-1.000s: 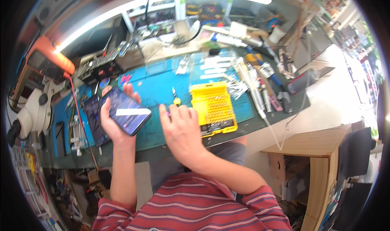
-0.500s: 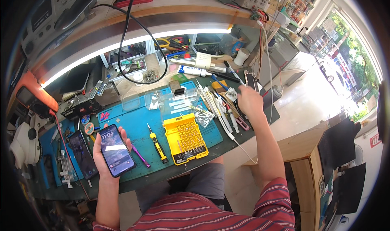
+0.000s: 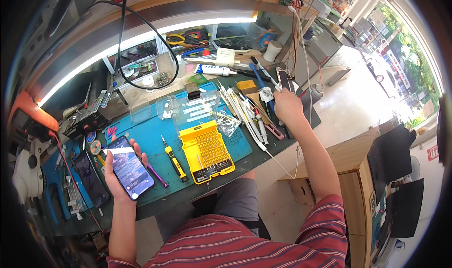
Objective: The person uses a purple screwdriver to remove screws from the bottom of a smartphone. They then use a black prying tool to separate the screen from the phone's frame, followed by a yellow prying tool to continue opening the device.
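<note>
My left hand [image 3: 119,177] holds a dark smartphone [image 3: 129,169] by its edges. Its lit screen faces up, with a white strip of light reflected across the upper part. At the right end of the bench, my right hand [image 3: 288,107] has curled fingers pointing down among the tools. What those fingers grip is hidden. Just beyond them lies an opened phone body [image 3: 285,79]. Beside them is a blue-handled tool [image 3: 257,75] with crumpled white tissue [image 3: 266,94] against it. A yellow screwdriver [image 3: 174,159] lies between the phone and an open yellow bit case [image 3: 207,152].
A second dark phone [image 3: 92,178] lies left of my left hand, and a purple screwdriver [image 3: 157,176] right of it. Pens, syringes and a white cable [image 3: 249,126] crowd the mat's right side. A black cable loop [image 3: 176,56] hangs over the bench.
The whole view has shifted. The held phone is tilted differently, and the reflection sits higher on its screen. My right hand has moved slightly among the tools; the blue-handled tool shows more fully.
</note>
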Demonstrator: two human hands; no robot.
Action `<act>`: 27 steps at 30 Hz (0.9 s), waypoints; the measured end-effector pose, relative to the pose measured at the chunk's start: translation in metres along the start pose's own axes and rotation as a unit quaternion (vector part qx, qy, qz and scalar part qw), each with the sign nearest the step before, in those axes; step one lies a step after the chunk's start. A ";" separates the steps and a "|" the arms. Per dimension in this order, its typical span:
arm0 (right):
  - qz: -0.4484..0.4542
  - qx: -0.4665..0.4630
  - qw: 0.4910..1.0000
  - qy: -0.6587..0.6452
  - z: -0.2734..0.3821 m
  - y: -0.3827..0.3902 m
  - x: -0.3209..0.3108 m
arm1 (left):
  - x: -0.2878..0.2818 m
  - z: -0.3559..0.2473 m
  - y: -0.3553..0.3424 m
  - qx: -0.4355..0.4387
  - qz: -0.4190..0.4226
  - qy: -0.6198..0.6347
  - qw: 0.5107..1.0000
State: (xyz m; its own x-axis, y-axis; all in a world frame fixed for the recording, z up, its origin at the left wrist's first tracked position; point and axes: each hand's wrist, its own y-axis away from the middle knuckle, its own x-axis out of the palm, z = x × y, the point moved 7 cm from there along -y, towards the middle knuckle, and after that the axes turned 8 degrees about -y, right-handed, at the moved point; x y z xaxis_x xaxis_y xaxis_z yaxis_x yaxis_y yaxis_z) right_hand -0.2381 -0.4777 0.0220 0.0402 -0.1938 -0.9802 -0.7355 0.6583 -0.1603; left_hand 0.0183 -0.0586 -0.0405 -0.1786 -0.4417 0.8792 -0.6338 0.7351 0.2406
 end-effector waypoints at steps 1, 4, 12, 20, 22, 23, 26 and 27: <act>-0.039 0.014 0.999 -0.010 0.008 0.000 -0.008 | -0.002 -0.002 -0.001 0.011 0.001 0.003 1.000; -0.204 -0.002 0.979 -0.009 0.020 0.007 -0.050 | 0.005 -0.005 0.003 0.054 0.012 -0.011 0.998; -0.280 0.024 0.862 -0.422 -0.002 0.016 -0.089 | 0.023 -0.003 0.013 0.048 0.030 0.061 0.997; -0.026 -0.072 0.712 -0.698 0.174 0.143 -0.107 | 0.051 -0.011 0.036 0.159 -0.025 0.088 0.983; -0.001 -0.112 0.790 -0.603 0.215 0.166 -0.121 | 0.055 -0.004 0.042 0.129 -0.040 0.116 0.984; -0.092 -0.191 0.792 -0.572 0.232 0.176 -0.130 | 0.057 -0.002 0.046 0.129 -0.050 0.120 0.983; -0.173 -0.231 0.817 -0.499 0.269 0.189 -0.130 | 0.054 -0.001 0.053 0.126 -0.045 0.160 0.978; -0.172 -0.221 0.810 -0.515 0.278 0.191 -0.125 | 0.053 -0.001 0.055 0.130 -0.044 0.174 0.975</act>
State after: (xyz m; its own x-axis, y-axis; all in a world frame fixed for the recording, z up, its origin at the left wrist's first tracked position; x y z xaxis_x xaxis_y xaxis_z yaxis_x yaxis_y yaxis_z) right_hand -0.1955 -0.1261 0.0815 0.6696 0.5494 -0.4998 -0.7225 0.3259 -0.6097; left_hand -0.0251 -0.0405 0.0198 0.1215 -0.2629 0.9572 -0.8127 0.5273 0.2480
